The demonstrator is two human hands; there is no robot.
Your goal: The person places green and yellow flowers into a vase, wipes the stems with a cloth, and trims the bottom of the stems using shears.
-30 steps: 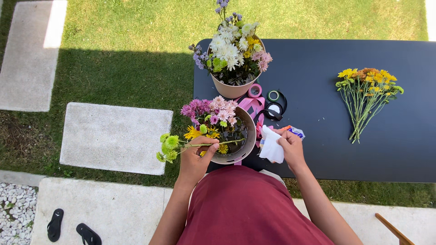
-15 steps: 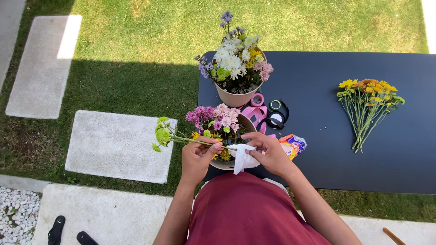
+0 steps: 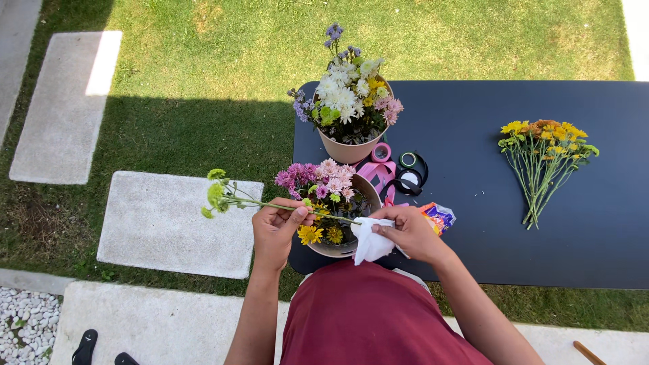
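My left hand [image 3: 276,228] grips a thin green flower stem [image 3: 270,203] held level, its green blooms [image 3: 215,192] pointing left off the table. My right hand [image 3: 409,233] holds a white tissue [image 3: 370,242] pinched around the stem's cut end. Both hands hover over a beige pot [image 3: 362,192] of pink, yellow and green flowers at the near left corner of the black table [image 3: 487,176].
A second beige pot [image 3: 348,150] with white, purple and pink flowers stands behind. Pink ribbon [image 3: 378,165], black tape rolls [image 3: 409,177] and a colourful packet [image 3: 439,217] lie beside it. A bunch of yellow flowers [image 3: 544,152] lies at right. Grass and paving slabs [image 3: 172,223] surround the table.
My right hand has brought the white tissue leftward from beside the packet to the stem's end. The stem has swung out to the left, held level.
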